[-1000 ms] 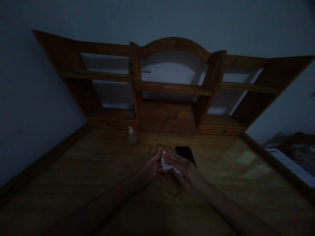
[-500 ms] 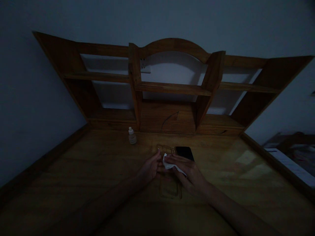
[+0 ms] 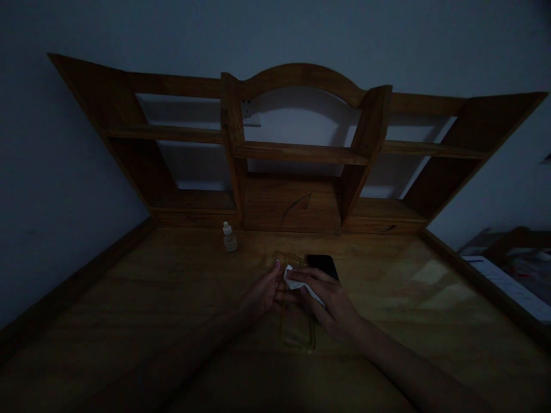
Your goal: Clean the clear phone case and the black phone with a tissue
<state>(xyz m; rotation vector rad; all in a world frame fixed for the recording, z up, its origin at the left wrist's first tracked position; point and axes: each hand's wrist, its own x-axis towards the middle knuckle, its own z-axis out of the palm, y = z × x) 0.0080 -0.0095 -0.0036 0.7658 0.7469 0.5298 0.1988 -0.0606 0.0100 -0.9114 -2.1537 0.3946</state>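
Observation:
A clear phone case point(image 3: 297, 346) with a yellowish rim stretches between my hands, over the wooden desktop. My left hand point(image 3: 260, 292) grips its left side, with the thumb up along the edge and the fingers showing through from beneath. In my right hand point(image 3: 331, 298) is a folded white tissue point(image 3: 295, 282), pinched under the fingers and pressed against the case. Just beyond my right fingers lies a black smartphone point(image 3: 322, 264), partly covered by that hand. Dim light leaves the fingertips hard to make out.
A small bottle point(image 3: 229, 238) with a white cap stands on the wooden desk point(image 3: 172, 292) at the back left. Behind it rises a wooden shelf unit point(image 3: 297, 152) against the wall. White papers point(image 3: 508, 287) lie beyond the desk's right edge.
The view has shifted very slightly. The tissue and my right fingers sit a little differently on the case; both hands keep their holds.

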